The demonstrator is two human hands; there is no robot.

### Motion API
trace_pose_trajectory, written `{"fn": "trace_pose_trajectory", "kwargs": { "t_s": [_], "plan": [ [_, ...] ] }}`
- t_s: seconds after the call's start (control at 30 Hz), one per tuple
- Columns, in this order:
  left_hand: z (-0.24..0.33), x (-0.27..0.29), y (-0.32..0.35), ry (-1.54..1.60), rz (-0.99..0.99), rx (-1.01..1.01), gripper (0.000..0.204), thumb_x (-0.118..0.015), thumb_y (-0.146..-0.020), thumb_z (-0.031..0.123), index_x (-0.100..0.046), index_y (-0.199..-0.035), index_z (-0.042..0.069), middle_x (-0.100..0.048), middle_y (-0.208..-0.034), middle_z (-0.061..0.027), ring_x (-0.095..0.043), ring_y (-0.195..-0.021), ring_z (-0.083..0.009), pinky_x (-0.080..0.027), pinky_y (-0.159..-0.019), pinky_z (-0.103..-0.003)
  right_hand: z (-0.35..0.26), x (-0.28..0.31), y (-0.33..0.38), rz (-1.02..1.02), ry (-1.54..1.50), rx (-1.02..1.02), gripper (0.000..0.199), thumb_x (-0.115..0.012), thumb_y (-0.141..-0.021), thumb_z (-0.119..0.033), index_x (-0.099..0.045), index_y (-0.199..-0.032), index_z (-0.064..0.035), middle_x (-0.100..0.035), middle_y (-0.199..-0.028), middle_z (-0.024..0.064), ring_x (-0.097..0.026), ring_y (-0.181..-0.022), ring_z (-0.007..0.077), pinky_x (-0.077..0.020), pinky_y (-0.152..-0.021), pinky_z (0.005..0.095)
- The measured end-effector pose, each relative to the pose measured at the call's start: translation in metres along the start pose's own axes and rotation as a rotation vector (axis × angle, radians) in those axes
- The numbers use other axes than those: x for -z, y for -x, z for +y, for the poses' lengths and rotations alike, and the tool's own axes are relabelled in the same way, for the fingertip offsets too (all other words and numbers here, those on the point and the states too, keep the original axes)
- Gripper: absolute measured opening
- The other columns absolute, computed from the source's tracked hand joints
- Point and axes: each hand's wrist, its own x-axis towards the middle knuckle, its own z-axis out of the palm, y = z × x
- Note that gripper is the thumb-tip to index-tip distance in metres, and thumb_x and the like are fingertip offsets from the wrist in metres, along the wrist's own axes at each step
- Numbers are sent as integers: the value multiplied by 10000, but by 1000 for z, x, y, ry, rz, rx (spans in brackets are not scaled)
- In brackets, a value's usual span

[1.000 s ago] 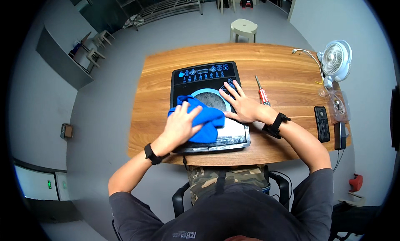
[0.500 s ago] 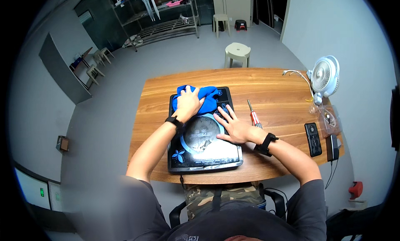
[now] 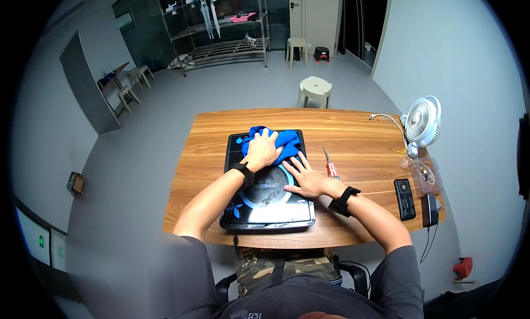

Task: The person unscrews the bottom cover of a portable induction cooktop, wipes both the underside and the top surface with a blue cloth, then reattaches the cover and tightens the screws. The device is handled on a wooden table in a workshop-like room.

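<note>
A black induction cooktop (image 3: pixel 276 213) with a blue ring and blue flower patterns lies on the wooden table before me. My left hand (image 3: pixel 263 152) presses a bunched blue cloth (image 3: pixel 286 145) onto its far end, fingers curled over the fabric. Part of the cloth is hidden under that hand. Spread flat on the cooktop's right side, my right hand (image 3: pixel 310 182) holds nothing, and its fingertips lie just below the cloth's edge. A screwdriver (image 3: pixel 331 169) with a red-and-clear handle rests beside it on the table, its handle end partly hidden by my right hand.
Along the right of the wooden table (image 3: pixel 353 137) stand a white fan (image 3: pixel 424 122) with a cable, a clear plastic box (image 3: pixel 426 178), a black phone-like device (image 3: pixel 404 199) and a black power adapter (image 3: pixel 429 209). Beyond the far edge is a cream stool (image 3: pixel 315 88).
My left hand has slid the blue cloth rightward along the cooktop's far end, uncovering the far left corner. My right hand stays spread on the right side. The whole view has shifted slightly.
</note>
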Motion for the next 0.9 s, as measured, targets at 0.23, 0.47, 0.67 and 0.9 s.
{"fn": "trace_pose_trajectory", "kwargs": {
  "t_s": [0.23,0.47,0.67,0.9],
  "plan": [
    [9,25,40,67,-165,61,720,-632,-955,511,-456,-1509,86,-449,-1468,-274,-506,-1293,-504,-479,-1063,-557,19,-6,-7,56,-195,146,760,-427,-1068,-574,-309,-1577,-22,-183,-1673,253,59,-1548,527,-62,-1268,621],
    [-20,47,80,362,-290,-79,1098,-688,-932,506,40,-1666,133,-168,-1644,-317,-299,-1480,-528,-325,-1180,-614,32,15,-6,510,-454,55,351,-670,-994,-272,-652,-1215,-1,-607,-1294,245,-575,-1222,371,-459,-1057,448],
    [-63,55,116,303,-296,39,1257,-807,-846,484,82,-1659,127,60,-1703,-279,-102,-1568,-492,-209,-1194,-697,-20,58,-24,597,-85,253,620,-758,-911,-410,-548,-1425,-134,-442,-1498,254,-452,-1375,485,-430,-1101,571],
    [-69,48,117,431,-167,47,1267,-864,-792,461,-10,-1653,98,-109,-1694,-237,-183,-1553,-442,-260,-1153,-691,-50,32,-76,172,124,227,822,-647,-903,-678,-392,-1585,-298,-181,-1704,193,-204,-1539,499,-270,-1109,788]
  ]
}}
